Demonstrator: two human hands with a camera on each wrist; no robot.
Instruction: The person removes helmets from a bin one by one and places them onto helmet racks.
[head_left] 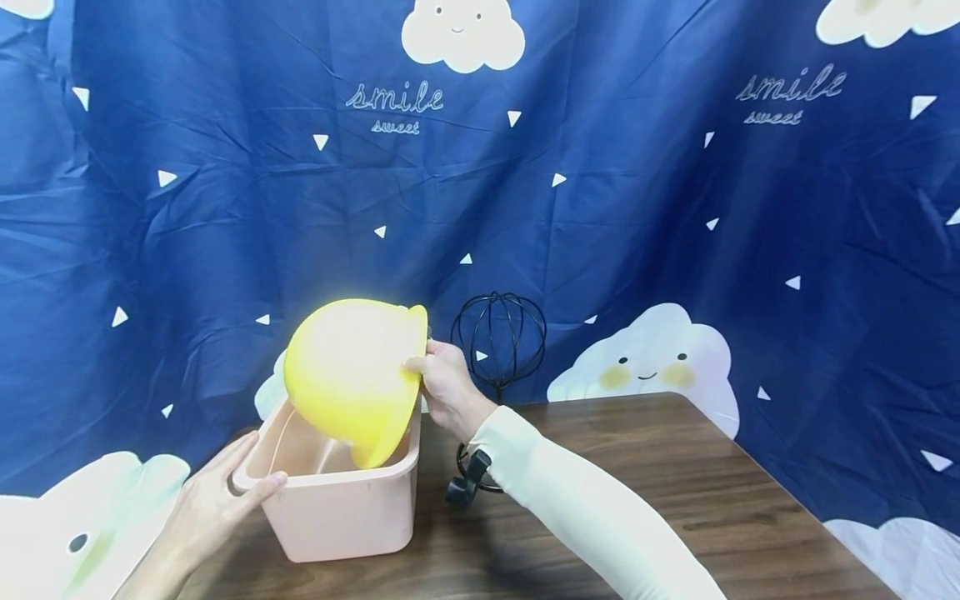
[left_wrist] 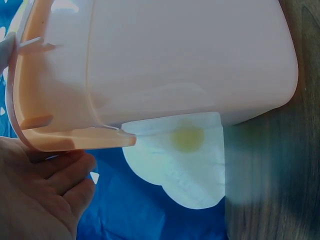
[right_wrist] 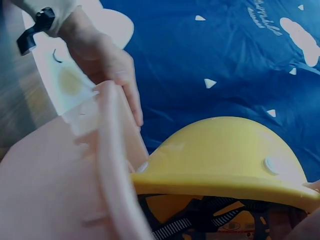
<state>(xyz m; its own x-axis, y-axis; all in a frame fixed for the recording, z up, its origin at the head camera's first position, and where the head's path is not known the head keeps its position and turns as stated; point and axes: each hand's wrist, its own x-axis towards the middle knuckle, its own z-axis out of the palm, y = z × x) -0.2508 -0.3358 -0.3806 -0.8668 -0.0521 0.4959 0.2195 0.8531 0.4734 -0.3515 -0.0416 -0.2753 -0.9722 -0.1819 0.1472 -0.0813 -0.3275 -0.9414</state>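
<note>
A yellow hard hat (head_left: pixel 348 367) is tilted on its side over the mouth of a pale pink plastic bin (head_left: pixel 341 517), its lower part inside the rim. My right hand (head_left: pixel 450 387) grips the hat by its brim, thumb on the outer face. Black straps (right_wrist: pixel 200 217) of the inner harness show under the brim in the right wrist view. At the bin's left corner, my left hand (head_left: pixel 213 500) holds the rim, with the thumb over the front edge and the fingers along the left side. In the left wrist view, fingers (left_wrist: pixel 70 175) curl beneath the rim.
A black wire stand with a globe-shaped top (head_left: pixel 498 342) stands behind my right wrist, its base partly hidden. The bin sits on a dark wooden table (head_left: pixel 637 467). A blue curtain (head_left: pixel 600 208) with clouds and triangles hangs behind.
</note>
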